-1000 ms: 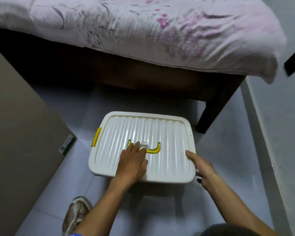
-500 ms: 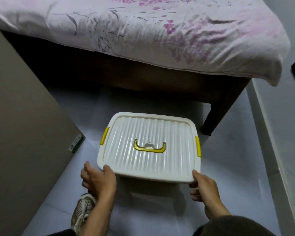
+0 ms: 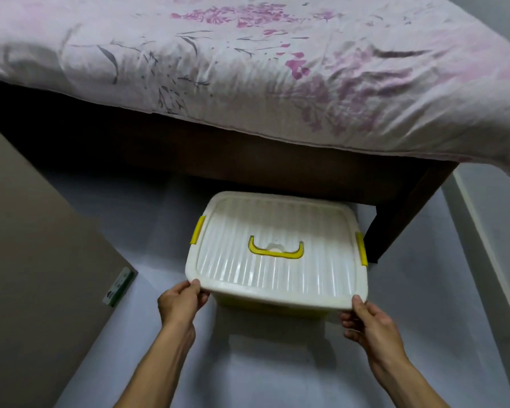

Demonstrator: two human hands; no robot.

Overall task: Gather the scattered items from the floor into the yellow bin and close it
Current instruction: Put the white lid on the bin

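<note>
our left hand (image 3: 179,301) is clamped on the near left corner of the white lid (image 3: 277,248), thumb on top of the rim and fingers curled beneath it. our right hand (image 3: 365,322) grips the near right corner the same way, thumb on the rim, fingers tucked under. both forearms are bare.

the lid is smooth, slightly glossy plastic, a rounded rectangle with parallel ribs running front to back and a raised border. a flat yellow handle (image 3: 276,251), u-shaped, lies in a recess at its centre, and a yellow latch (image 3: 197,230) sits on the left edge with another on the right edge (image 3: 361,249). the lid sits on the yellow bin (image 3: 265,307), of which we see only a strip of yellow-green wall under the near rim. the bin stands on the floor, its far edge reaching just under the bed.

the floor (image 3: 277,372) is pale grey and smooth, with faint tile lines. the bed frame (image 3: 306,169) is dark brown wood with a square leg (image 3: 395,225) just right of the bin. over it hangs a soft, creased bedsheet (image 3: 248,69), whitish pink with purple blossoms and thin grey leaves. to the left stands a flat matte brown panel (image 3: 27,275) with a small green and white label (image 3: 119,287) at its lower corner; its writing is too small for us to read. a grey wall with a pale skirting board (image 3: 483,245) runs along the right.
</note>
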